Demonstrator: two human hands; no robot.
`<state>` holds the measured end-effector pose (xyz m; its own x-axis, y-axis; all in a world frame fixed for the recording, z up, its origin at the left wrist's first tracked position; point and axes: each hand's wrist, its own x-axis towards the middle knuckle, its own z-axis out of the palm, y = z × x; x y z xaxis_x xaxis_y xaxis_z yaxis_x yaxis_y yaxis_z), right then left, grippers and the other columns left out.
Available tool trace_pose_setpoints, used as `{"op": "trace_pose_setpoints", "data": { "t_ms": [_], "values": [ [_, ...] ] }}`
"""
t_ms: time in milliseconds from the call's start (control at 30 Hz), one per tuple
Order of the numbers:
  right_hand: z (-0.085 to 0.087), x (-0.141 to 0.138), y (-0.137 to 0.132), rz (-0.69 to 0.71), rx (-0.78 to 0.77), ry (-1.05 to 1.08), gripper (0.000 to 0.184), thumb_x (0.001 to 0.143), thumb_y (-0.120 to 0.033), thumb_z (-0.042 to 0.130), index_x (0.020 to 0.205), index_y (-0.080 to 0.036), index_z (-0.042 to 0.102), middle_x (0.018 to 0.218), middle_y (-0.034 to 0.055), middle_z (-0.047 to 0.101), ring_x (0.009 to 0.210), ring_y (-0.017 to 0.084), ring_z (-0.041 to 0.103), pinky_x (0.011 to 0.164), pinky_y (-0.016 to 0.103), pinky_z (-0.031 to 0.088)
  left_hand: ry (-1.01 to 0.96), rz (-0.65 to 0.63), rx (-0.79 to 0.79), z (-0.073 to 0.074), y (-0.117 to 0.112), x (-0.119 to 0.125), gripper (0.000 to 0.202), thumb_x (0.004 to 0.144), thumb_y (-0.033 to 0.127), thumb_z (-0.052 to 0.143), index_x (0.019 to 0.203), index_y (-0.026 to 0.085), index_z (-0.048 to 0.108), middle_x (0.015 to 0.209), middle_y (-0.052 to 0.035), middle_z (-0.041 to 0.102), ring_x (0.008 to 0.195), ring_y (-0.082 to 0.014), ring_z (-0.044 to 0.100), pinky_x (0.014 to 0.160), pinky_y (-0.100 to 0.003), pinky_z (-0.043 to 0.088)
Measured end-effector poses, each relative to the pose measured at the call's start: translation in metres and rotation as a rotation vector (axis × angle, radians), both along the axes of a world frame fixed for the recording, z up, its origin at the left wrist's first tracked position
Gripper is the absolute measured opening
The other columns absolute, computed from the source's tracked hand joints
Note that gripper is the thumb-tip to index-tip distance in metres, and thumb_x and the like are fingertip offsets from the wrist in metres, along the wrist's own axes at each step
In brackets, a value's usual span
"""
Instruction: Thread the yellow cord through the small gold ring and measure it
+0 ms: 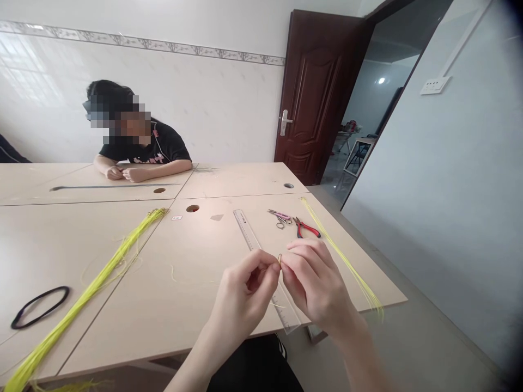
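Observation:
My left hand (245,291) and my right hand (318,283) meet over the table's front part, fingertips pinched together around a tiny gold-coloured loop (279,258). Its exact kind is too small to make out. A short pale yellow thread end (278,305) shows below the fingers. Beneath both hands lies a clear ruler (246,227), partly covered by them. Just beyond my right hand are pliers (307,227) with red and dark handles, and small scissors (280,215) beside them. To the right runs a thin bundle of yellow strands (341,253).
A thick bundle of yellow strands (110,272) crosses the table (196,316) at left, near a black elastic band (41,307). Across the table sits a person (169,141), forearms on the tabletop, near a long dark strip (110,187). The brown door (314,98) stands open.

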<state>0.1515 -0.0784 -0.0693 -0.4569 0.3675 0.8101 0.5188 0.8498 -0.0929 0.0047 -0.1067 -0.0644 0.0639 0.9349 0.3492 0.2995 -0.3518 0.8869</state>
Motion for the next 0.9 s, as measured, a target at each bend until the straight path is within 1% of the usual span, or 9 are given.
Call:
{"op": "trace_pose_setpoints", "data": {
  "t_ms": [133, 267, 367, 467, 567, 667, 800, 867, 900],
  "values": [
    [-0.003, 0.002, 0.004, -0.008, -0.019, 0.014, 0.014, 0.083, -0.008, 0.050, 0.090, -0.018, 0.054, 0.079, 0.0055, 0.060, 0.087, 0.021, 0.054, 0.077, 0.038, 0.045, -0.081, -0.022, -0.037, -0.003, 0.005, 0.000, 0.021, 0.086, 0.024, 0.047, 0.067, 0.018, 0.051, 0.055, 0.0055, 0.038, 0.050, -0.0092, 0.030, 0.046, -0.023, 0.024],
    [-0.015, 0.009, 0.011, -0.074, -0.184, 0.058, 0.012, 0.087, -0.010, 0.044, 0.092, -0.018, 0.052, 0.081, 0.0056, 0.061, 0.085, 0.019, 0.056, 0.075, 0.037, 0.047, -0.215, -0.020, -0.072, -0.004, 0.011, -0.007, 0.022, 0.085, 0.027, 0.048, 0.065, 0.018, 0.050, 0.054, 0.0062, 0.034, 0.049, -0.0093, 0.028, 0.046, -0.024, 0.023],
    [-0.040, 0.014, 0.018, -0.118, -0.365, -0.029, 0.018, 0.090, -0.013, 0.040, 0.095, -0.016, 0.057, 0.087, 0.0074, 0.064, 0.089, 0.019, 0.059, 0.078, 0.039, 0.050, -0.346, -0.015, -0.098, -0.006, 0.014, -0.015, 0.021, 0.085, 0.028, 0.049, 0.067, 0.018, 0.051, 0.054, 0.0069, 0.031, 0.048, -0.0088, 0.027, 0.046, -0.024, 0.022],
    [-0.074, 0.014, 0.020, -0.094, -0.509, -0.186, 0.026, 0.089, -0.015, 0.044, 0.111, -0.015, 0.058, 0.110, 0.0094, 0.064, 0.107, 0.022, 0.057, 0.088, 0.043, 0.049, -0.464, -0.023, -0.132, -0.011, 0.015, -0.022, 0.021, 0.085, 0.027, 0.049, 0.066, 0.019, 0.050, 0.053, 0.0076, 0.029, 0.047, -0.0083, 0.025, 0.046, -0.025, 0.021],
    [-0.103, 0.013, 0.012, -0.082, -0.611, -0.291, 0.034, 0.090, -0.019, 0.044, 0.122, -0.017, 0.054, 0.127, 0.0100, 0.057, 0.121, 0.024, 0.049, 0.100, 0.048, 0.041, -0.558, -0.030, -0.176, -0.019, 0.013, -0.027, 0.021, 0.087, 0.026, 0.048, 0.067, 0.019, 0.050, 0.052, 0.0082, 0.026, 0.047, -0.0081, 0.023, 0.047, -0.025, 0.019],
    [-0.116, 0.016, -0.003, -0.115, -0.704, -0.337, 0.037, 0.091, -0.022, 0.039, 0.124, -0.018, 0.053, 0.132, 0.0089, 0.054, 0.125, 0.023, 0.045, 0.107, 0.050, 0.032, -0.635, -0.034, -0.216, -0.026, 0.011, -0.029, 0.021, 0.087, 0.026, 0.048, 0.067, 0.019, 0.050, 0.052, 0.0085, 0.024, 0.047, -0.0078, 0.020, 0.047, -0.025, 0.018],
    [-0.115, 0.032, -0.025, -0.222, -0.842, -0.332, 0.035, 0.090, -0.031, 0.038, 0.118, -0.023, 0.057, 0.127, 0.0047, 0.057, 0.121, 0.022, 0.048, 0.104, 0.044, 0.037, -0.704, -0.039, -0.248, -0.030, 0.005, -0.032, 0.023, 0.087, 0.026, 0.049, 0.065, 0.019, 0.049, 0.053, 0.0084, 0.022, 0.046, -0.0074, 0.018, 0.046, -0.024, 0.016],
    [-0.113, 0.044, -0.033, -0.357, -0.933, -0.301, 0.037, 0.090, -0.038, 0.034, 0.106, -0.021, 0.062, 0.110, 0.0096, 0.066, 0.104, 0.026, 0.059, 0.090, 0.046, 0.046, -0.717, -0.047, -0.258, -0.031, 0.002, -0.032, 0.023, 0.087, 0.027, 0.049, 0.065, 0.019, 0.050, 0.053, 0.0083, 0.022, 0.047, -0.0074, 0.019, 0.046, -0.024, 0.016],
    [-0.113, 0.051, -0.036, -0.447, -0.991, -0.286, 0.042, 0.090, -0.043, 0.029, 0.093, -0.019, 0.065, 0.094, 0.0126, 0.070, 0.089, 0.029, 0.064, 0.079, 0.048, 0.049, -0.718, -0.052, -0.261, -0.031, 0.001, -0.032, 0.024, 0.088, 0.027, 0.049, 0.066, 0.019, 0.050, 0.053, 0.0082, 0.022, 0.047, -0.0074, 0.019, 0.046, -0.025, 0.016]
  ]
}}
